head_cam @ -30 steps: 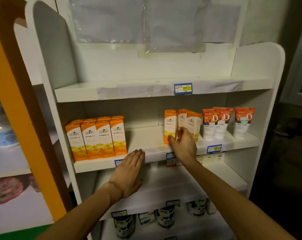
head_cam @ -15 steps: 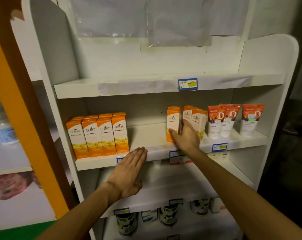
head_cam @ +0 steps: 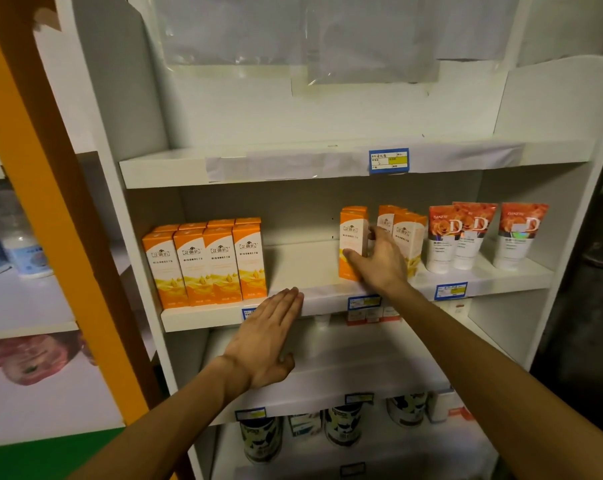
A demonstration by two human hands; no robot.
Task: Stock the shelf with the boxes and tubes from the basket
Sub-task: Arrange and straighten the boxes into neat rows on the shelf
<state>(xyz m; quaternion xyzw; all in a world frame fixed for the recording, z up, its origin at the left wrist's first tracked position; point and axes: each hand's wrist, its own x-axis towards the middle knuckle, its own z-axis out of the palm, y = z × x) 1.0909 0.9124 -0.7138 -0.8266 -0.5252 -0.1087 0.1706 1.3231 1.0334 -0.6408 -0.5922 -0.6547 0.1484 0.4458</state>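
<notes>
On the middle shelf [head_cam: 307, 268], my right hand [head_cam: 379, 261] grips an upright orange-and-white box [head_cam: 352, 233], thumb across its front and fingers round its right side. Two more such boxes [head_cam: 405, 237] stand just right of it. A tight group of several orange boxes [head_cam: 206, 261] fills the shelf's left end. Three orange-topped white tubes [head_cam: 480, 233] stand cap-down at the right end. My left hand [head_cam: 268, 334] lies flat with straight fingers, fingertips at the shelf's front lip. No basket is in view.
The top shelf [head_cam: 293, 164] carries a blue price tag [head_cam: 388, 161]. Below, a bare white shelf [head_cam: 362, 362], then dark tins [head_cam: 343, 427] on the lowest one. An orange post [head_cam: 33, 168] and a neighbouring shelf with white bottles [head_cam: 19, 251] stand at left.
My right hand has shifted the held box slightly left, opening a gap from the two boxes beside it. My left hand has stayed flat at the shelf lip.
</notes>
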